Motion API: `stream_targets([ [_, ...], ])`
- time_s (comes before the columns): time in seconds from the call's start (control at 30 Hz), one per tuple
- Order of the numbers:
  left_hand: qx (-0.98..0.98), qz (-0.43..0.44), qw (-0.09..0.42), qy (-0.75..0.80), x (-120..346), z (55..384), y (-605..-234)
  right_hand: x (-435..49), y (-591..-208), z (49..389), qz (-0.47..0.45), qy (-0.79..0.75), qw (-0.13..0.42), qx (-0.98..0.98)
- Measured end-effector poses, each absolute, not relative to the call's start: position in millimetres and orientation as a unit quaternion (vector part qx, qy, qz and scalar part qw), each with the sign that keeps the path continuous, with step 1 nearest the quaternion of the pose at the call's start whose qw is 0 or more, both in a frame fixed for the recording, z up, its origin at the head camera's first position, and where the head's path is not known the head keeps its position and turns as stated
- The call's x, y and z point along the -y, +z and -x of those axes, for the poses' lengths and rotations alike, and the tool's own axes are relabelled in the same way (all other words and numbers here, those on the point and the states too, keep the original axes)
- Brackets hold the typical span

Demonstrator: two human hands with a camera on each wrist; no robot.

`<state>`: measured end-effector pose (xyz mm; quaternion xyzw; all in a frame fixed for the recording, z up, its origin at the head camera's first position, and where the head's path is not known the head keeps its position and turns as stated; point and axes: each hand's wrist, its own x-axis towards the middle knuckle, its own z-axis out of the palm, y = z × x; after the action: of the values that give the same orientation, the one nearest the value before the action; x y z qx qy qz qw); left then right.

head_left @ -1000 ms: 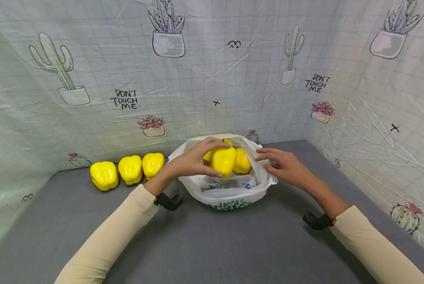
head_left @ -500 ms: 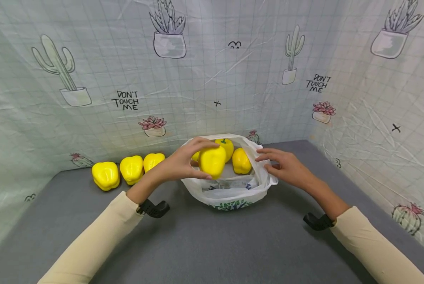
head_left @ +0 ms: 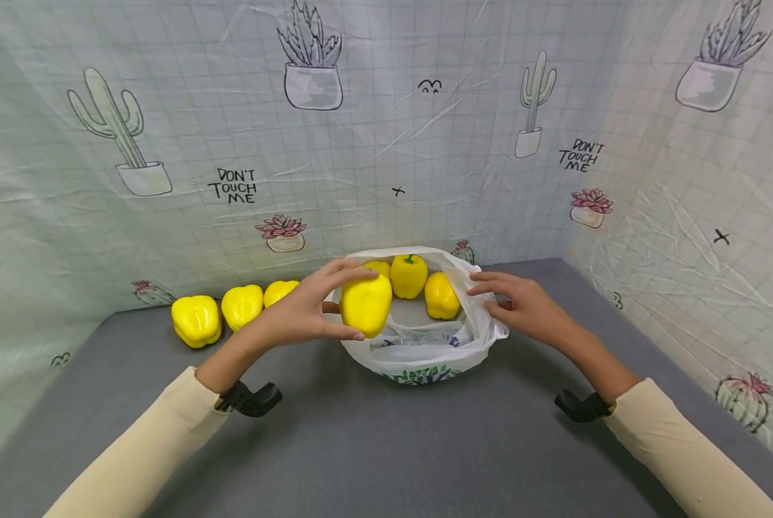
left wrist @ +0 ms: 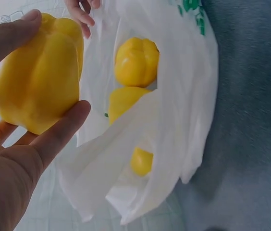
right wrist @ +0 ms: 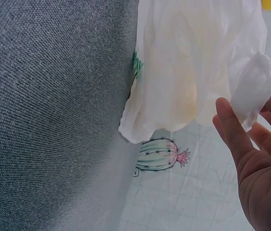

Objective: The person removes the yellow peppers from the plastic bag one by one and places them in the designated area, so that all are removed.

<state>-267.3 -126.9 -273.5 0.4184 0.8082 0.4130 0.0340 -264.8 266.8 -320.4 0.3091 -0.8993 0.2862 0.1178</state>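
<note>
My left hand (head_left: 309,306) grips a yellow bell pepper (head_left: 366,306) between thumb and fingers, above the left side of the white plastic bag (head_left: 419,367). The left wrist view shows this pepper (left wrist: 42,74) close up, clear of the bag. Three more yellow peppers sit inside the open bag: one at the right (head_left: 442,296), one with a green stem (head_left: 409,277) and one partly hidden at the back left (head_left: 378,268). At the bag's right rim is my right hand (head_left: 522,306), holding the loose plastic (right wrist: 253,89) between thumb and fingers.
Left of the bag, three yellow peppers stand in a row on the grey table (head_left: 386,446): one at the far left (head_left: 196,321), one in the middle (head_left: 242,306), and one (head_left: 279,291) partly behind my left hand. A cactus-print sheet (head_left: 373,144) hangs behind and at the sides.
My left hand has moved left with its pepper, from over the bag's middle to its left edge, uncovering the peppers inside. My right hand stays at the rim.
</note>
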Motion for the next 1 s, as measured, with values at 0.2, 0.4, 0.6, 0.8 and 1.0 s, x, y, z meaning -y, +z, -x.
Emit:
stream_targets([
  [0.2, -0.818, -0.404, 0.024, 0.408, 143, 255, -274, -267, -320, 265, -0.307, 0.286, 0.117, 0.900],
  [0.4, -0.826, -0.385, 0.008, 0.412, 162, 244, -272, -267, -320, 266, -0.309, 0.285, 0.121, 0.899],
  [0.6, -0.832, -0.369, -0.005, 0.414, 181, 238, -271, -269, -320, 266, -0.314, 0.291, 0.114, 0.897],
  [0.8, -0.836, -0.367, -0.047, 0.406, 200, 232, -267, -274, -320, 277, -0.335, 0.305, 0.101, 0.886],
  [1.0, -0.842, -0.353, -0.071, 0.402, 216, 228, -264, -278, -319, 292, -0.352, 0.332, 0.067, 0.873],
])
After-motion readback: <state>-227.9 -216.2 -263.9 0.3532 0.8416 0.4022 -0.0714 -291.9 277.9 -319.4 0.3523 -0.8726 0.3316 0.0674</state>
